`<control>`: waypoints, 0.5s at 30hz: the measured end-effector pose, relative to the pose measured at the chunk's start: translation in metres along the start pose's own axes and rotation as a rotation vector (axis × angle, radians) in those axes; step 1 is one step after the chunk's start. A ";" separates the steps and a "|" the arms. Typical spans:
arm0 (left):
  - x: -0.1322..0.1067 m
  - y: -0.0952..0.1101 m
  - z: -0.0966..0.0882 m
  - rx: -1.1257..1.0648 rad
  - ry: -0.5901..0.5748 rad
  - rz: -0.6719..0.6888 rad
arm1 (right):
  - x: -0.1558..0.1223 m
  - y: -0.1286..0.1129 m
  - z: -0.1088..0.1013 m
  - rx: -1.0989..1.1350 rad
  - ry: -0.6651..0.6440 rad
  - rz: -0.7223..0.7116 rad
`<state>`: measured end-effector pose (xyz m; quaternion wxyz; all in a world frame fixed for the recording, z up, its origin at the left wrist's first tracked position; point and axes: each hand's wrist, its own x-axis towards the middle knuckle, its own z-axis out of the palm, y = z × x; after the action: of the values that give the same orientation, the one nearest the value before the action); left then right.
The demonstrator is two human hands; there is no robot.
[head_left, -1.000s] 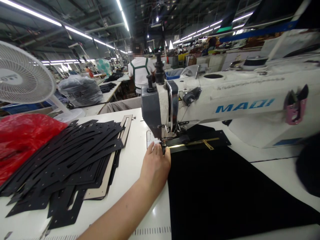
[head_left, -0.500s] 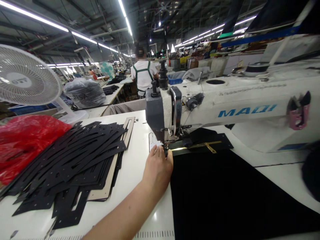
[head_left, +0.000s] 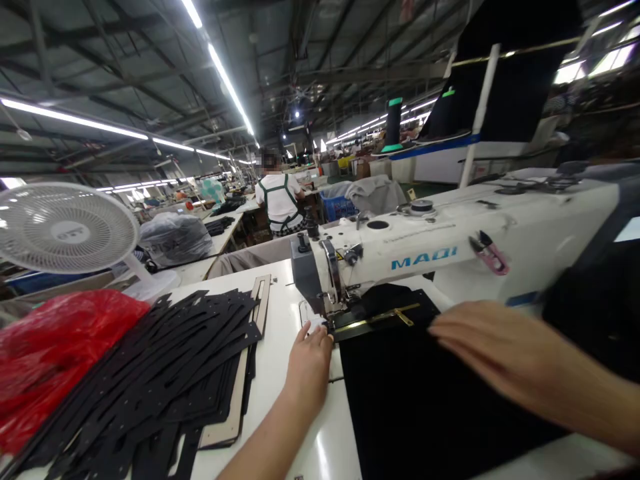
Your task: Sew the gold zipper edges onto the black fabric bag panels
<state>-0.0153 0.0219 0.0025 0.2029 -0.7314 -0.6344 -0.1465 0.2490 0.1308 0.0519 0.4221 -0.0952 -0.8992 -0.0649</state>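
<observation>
A white table (head_left: 280,360) in a strip-lit factory hall is shown, carrying a sewing machine (head_left: 450,247) and stacked black pieces (head_left: 165,360). A black cloth (head_left: 425,400) is touched at its edge by the left grip (head_left: 310,353), flat and open, with the gold zip (head_left: 380,319) just beyond. The right grip (head_left: 500,353), blurred and open, is held over the cloth.
</observation>
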 end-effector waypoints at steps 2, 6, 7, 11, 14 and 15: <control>0.000 -0.001 0.001 0.006 0.035 0.001 | 0.018 -0.016 0.043 0.056 -0.141 -0.021; 0.000 -0.002 0.005 0.017 0.093 -0.007 | 0.035 -0.036 0.112 0.139 -0.308 0.100; 0.000 -0.003 0.007 0.013 0.100 -0.003 | 0.036 -0.037 0.120 0.169 -0.342 0.128; 0.001 -0.009 0.009 -0.019 0.093 0.052 | 0.040 -0.036 0.122 0.236 -0.389 0.163; 0.003 -0.012 0.006 -0.049 0.073 0.095 | 0.044 -0.034 0.117 0.223 -0.433 0.151; 0.004 -0.013 0.005 -0.058 0.068 0.102 | 0.045 -0.034 0.116 0.213 -0.445 0.150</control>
<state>-0.0277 0.0290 0.0011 0.2103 -0.7630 -0.5844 -0.1789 0.1262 0.1256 0.0114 0.2253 -0.1283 -0.9621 0.0842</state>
